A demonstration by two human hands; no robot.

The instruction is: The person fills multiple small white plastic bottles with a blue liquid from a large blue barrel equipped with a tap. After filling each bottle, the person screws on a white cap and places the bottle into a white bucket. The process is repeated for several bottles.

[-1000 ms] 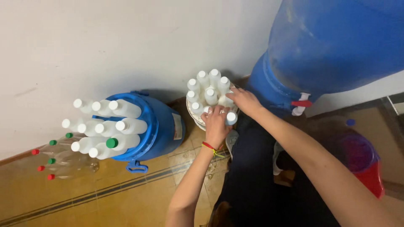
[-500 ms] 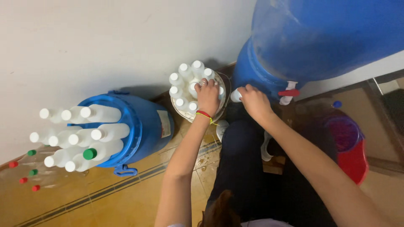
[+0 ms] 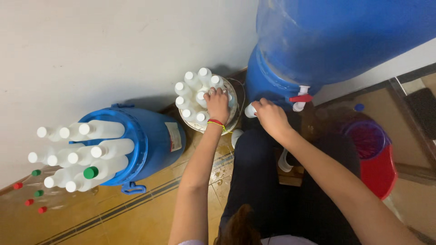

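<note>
Right hand: the right hand (image 3: 271,117) was curled closed around a white bottle (image 3: 250,110), holding it low against the base of the big blue drum (image 3: 318,50), just left of the red-handled tap (image 3: 300,98).
Left hand: the left hand (image 3: 218,105) lay palm-down with fingers bent over the cluster of white capped bottles (image 3: 195,97) standing in a pale round bucket (image 3: 232,119); whether it gripped one bottle or only steadied the bunch could not be told.
Spill risk: the bottle sat off to the side of the tap, not under its spout, so liquid could have missed the neck and run onto the floor (image 3: 136,218), which already looked wet near the knees.
Tipping risk: the bucket bottles stood packed and tall; a careless pull by the left hand might have toppled the neighbours.
Crowding: the red basin (image 3: 379,174) and the smaller blue barrel (image 3: 154,140) full of bottles hemmed in the crouched legs, so an elbow could have knocked something.
Hidden: the held bottle's mouth and body were mostly covered by fingers; its cap state was unclear.
Cut off: the drum's top ran out of view, as did the clear bottles with red and green caps (image 3: 32,193) at the left edge.
Unclear: the tap's outlet and whether it was flowing.
</note>
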